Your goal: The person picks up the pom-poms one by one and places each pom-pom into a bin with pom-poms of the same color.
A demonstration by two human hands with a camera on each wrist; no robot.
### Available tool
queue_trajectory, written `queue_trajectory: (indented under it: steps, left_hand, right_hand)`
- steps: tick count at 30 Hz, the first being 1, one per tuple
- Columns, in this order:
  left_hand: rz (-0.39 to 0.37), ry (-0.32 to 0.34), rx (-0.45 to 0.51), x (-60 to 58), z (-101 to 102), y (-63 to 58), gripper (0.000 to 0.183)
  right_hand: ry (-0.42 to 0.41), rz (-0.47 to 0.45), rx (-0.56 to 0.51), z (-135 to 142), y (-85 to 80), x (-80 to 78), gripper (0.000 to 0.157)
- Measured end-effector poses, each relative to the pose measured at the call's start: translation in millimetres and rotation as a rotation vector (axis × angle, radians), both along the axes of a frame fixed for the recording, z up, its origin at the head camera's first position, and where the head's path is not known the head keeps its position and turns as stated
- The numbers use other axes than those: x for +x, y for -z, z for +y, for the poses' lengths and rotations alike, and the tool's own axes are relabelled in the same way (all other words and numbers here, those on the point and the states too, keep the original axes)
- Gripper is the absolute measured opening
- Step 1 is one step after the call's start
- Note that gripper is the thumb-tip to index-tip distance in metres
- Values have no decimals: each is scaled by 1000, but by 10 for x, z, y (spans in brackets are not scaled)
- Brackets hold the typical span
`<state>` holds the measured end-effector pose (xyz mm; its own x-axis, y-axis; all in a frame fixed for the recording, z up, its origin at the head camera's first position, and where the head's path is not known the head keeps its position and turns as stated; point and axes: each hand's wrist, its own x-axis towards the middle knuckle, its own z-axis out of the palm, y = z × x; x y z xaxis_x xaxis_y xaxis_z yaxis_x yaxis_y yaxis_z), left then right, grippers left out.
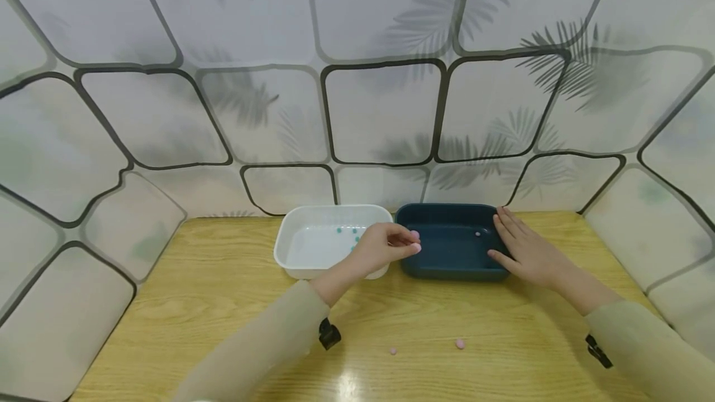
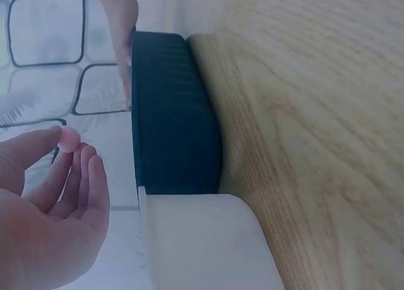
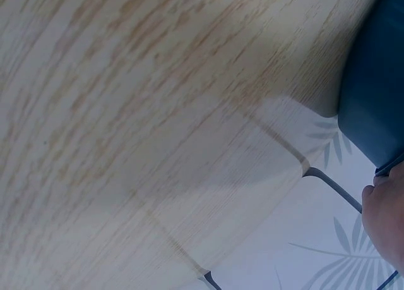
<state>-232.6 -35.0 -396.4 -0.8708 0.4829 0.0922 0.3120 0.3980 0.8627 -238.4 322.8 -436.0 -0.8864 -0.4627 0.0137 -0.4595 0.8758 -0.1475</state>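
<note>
My left hand (image 1: 385, 245) pinches a small pink ball (image 2: 69, 139) between thumb and index finger. It hovers over the meeting rims of the white tray (image 1: 283, 247) and the dark blue tray (image 1: 447, 275). Across the blue tray, my right hand (image 1: 527, 254) rests on the right rim with its fingers fairly straight. One small pale pink ball (image 1: 477, 234) lies inside the blue tray. Several teal balls (image 1: 339, 230) sit in the white tray, partly hidden by my left hand. In the right wrist view, only part of the right hand (image 3: 386, 217) shows beside the blue tray.
Two more pink balls lie on the wooden table (image 1: 223, 303) in front of the trays: a larger one (image 1: 460, 344) and a smaller one (image 1: 393, 351). A patterned backdrop (image 1: 385, 116) rises right behind the trays and along both sides.
</note>
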Motion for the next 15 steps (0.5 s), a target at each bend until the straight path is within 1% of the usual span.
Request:
queue_trajectory:
  steps: [4, 8, 10, 15]
  left_hand:
    - [-36, -28, -16, -106, 87, 0, 20]
    - [-38, -59, -19, -210, 161, -9, 21]
    - [-68, -77, 1, -262, 194, -3, 21]
    - [-172, -127, 76, -360, 264, 14, 24]
  right_hand:
    - [2, 3, -4, 10, 25, -7, 89]
    - [7, 1, -7, 17, 29, -10, 90]
    - [8, -1, -7, 16, 25, -14, 90]
    - [6, -1, 4, 6, 10, -16, 90]
